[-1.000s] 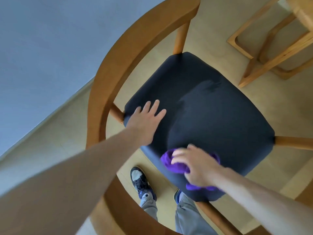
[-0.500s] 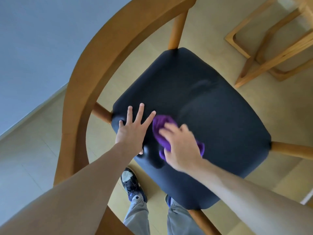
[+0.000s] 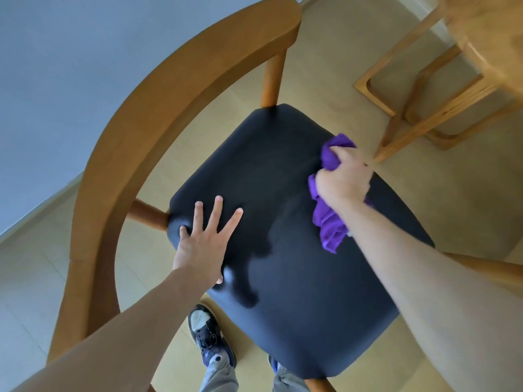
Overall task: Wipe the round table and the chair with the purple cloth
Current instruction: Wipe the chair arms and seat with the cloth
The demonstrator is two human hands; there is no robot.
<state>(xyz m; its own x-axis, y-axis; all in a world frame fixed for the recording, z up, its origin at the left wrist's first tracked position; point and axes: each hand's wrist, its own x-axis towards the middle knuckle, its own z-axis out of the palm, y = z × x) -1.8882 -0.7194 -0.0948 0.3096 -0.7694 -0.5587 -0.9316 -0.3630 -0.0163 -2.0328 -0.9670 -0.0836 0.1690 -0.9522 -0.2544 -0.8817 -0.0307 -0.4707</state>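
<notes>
The wooden chair with a curved backrest and a dark navy seat fills the middle of the head view. My left hand lies flat on the seat's left corner, fingers spread. My right hand grips the bunched purple cloth at the seat's far right edge, and part of the cloth trails back under my wrist. The round wooden table shows only as a blurred edge at the top right.
The table's wooden base frame stands on the pale floor just right of the chair. A grey-blue wall runs along the left. My feet in dark sneakers stand below the seat's near edge.
My right hand has swept the cloth from the seat's near left area across to its far right edge. My left hand has stayed flat on the left corner.
</notes>
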